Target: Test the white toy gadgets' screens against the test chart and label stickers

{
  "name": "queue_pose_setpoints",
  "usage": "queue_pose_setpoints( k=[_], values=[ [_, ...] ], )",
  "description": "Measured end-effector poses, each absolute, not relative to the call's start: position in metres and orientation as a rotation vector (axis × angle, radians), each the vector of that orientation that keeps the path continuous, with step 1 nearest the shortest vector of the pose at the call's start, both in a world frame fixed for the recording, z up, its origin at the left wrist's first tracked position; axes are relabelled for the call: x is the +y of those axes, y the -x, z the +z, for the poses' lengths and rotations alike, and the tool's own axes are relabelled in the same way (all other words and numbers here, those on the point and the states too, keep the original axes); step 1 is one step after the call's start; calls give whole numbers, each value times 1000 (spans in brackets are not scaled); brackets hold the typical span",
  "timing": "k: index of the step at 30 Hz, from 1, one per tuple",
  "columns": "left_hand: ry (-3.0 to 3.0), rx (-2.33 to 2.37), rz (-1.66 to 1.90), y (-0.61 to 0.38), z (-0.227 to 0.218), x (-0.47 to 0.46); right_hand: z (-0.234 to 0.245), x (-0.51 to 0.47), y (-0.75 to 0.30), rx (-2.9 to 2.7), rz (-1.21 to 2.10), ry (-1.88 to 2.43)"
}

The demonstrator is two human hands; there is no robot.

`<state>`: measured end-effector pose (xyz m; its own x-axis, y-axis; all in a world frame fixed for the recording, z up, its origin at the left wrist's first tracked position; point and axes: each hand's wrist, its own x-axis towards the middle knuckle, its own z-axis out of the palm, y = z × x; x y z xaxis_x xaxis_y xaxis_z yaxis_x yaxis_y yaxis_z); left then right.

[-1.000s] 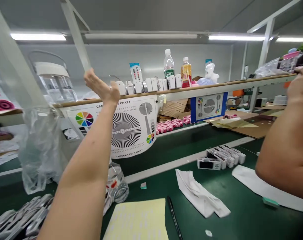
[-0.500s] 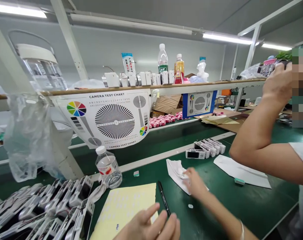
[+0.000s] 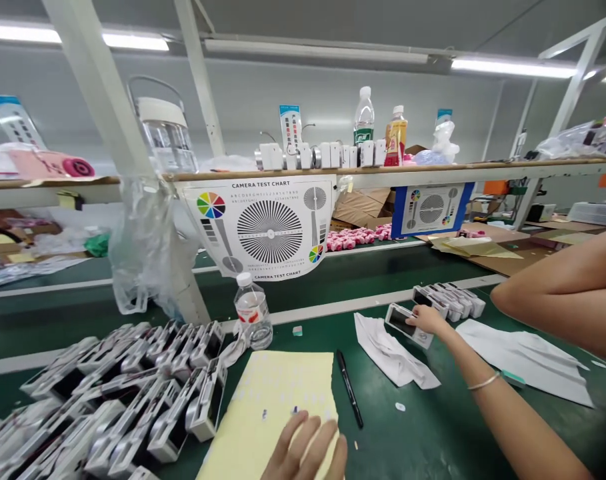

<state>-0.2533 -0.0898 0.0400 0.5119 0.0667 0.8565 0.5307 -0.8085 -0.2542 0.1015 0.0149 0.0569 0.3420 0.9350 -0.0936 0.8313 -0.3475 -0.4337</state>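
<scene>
One white device [image 3: 399, 319], right of and beyond the pen [image 3: 350, 389], is clamped in the right hand's [image 3: 429, 320] fingers, the left hand's [image 3: 307, 450] loosely apart; this seems a grasping step, any move calling for steadiness.

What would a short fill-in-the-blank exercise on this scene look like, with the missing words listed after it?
1. The right hand has its fingers on a device whose casing is ____.
2. The left hand is over a sheet of paper coloured ____.
3. The heading on the larger chart reads CAMERA ____ CHART.
4. The smaller chart has a border coloured ____.

Missing words: white; yellow; TEST; blue.
</scene>
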Motion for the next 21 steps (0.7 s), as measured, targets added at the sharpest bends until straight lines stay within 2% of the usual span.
queue_pose_setpoints(
  k=[2,5,8,10,13,17,21],
  values=[
    [2515,-610,-1196,255,49,-85,70,-1,-89,-1680,678,2151],
    [2954,-1030,-1236,248,60,-80,95,-34,-56,-1796,1006,1881],
    [3324,-1308,-1529,239,67,-88,121,-68,-15,-1910,1325,1580],
    [3454,-1286,-1808,237,69,-100,135,-88,9,-2005,1370,1396],
    [3366,-1123,-2178,242,72,-122,144,-111,33,-1956,1334,1203],
    [3171,-955,-2568,255,78,-144,134,-140,46,-1605,1482,1022],
    [2885,-984,-2626,265,81,-153,115,-169,58,-1363,1445,975]
  ],
)
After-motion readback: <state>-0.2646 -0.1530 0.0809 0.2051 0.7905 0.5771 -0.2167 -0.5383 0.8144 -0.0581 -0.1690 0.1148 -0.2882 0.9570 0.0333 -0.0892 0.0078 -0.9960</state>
